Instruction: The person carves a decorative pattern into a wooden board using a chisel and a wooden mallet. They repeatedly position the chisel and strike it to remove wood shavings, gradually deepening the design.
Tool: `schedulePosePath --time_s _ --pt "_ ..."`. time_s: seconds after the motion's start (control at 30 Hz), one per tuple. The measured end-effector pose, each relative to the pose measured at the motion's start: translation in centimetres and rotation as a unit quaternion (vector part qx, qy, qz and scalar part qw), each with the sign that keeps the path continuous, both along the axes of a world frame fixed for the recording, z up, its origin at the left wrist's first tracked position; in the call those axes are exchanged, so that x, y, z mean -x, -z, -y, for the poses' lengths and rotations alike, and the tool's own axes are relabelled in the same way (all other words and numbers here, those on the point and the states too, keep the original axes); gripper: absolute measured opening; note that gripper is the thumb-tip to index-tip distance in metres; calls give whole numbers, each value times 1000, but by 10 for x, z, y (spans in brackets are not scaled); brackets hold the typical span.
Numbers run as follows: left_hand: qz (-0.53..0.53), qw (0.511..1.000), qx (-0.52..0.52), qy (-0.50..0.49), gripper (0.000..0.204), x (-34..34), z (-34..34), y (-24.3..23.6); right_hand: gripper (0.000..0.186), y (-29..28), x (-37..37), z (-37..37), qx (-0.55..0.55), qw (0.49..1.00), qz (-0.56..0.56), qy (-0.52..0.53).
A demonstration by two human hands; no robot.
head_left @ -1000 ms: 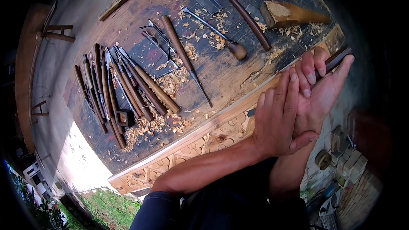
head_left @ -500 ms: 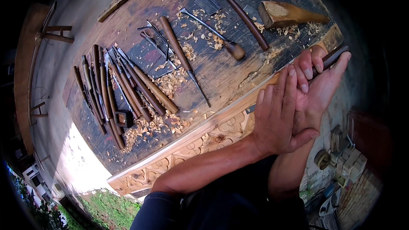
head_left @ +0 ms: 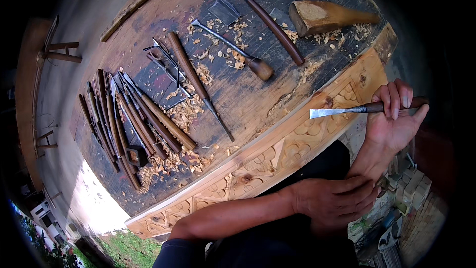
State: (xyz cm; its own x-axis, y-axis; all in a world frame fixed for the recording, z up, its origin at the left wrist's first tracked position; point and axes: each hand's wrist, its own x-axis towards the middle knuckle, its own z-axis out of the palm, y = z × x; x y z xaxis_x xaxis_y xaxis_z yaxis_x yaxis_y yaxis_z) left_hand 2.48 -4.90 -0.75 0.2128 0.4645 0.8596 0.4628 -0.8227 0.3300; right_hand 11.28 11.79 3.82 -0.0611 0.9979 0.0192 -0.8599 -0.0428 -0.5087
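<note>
My right hand is at the right, palm up, its fingers curled over the dark wooden handle of a chisel. The chisel's flat, bright blade points left, above the carved board. My left hand lies across my right forearm just below the wrist, its fingers bent around it. Along the near edge of the bench runs a long pale wooden board carved with flower and leaf patterns. Closest to the blade on the bench is a thick wooden mallet.
Several wooden-handled carving tools lie bunched at the bench's left among shavings. Single chisels, eyeglasses, dark sanding sheets and a hammer lie farther back. A wooden bench stands at far left.
My left hand has slid from my right palm down onto the forearm. My right hand has moved lower and right, and the chisel's blade now shows. The view has shifted slightly.
</note>
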Motion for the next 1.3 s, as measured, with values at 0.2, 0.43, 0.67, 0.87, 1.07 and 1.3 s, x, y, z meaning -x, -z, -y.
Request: schedulePosePath --time_s 0.2,0.43,0.67,0.87,1.07,1.3 --pt "-34 999 -6 20 40 19 -11 -11 57 -4 10 5 -12 999 16 -48" --pt "-68 998 -2 -8 29 18 -3 -17 55 -21 31 10 9 998 66 -15" --pt "-168 975 130 -66 28 54 56 -32 52 -24 41 14 39 998 43 12" --pt "-169 912 272 -256 39 88 102 -19 58 -14 48 16 65 997 19 -28" --pt "-137 926 237 -259 36 91 118 -21 60 -10 62 20 57 992 108 -27" --pt "-97 907 177 -370 39 109 125 -49 68 -9 82 35 -14 956 288 -56"
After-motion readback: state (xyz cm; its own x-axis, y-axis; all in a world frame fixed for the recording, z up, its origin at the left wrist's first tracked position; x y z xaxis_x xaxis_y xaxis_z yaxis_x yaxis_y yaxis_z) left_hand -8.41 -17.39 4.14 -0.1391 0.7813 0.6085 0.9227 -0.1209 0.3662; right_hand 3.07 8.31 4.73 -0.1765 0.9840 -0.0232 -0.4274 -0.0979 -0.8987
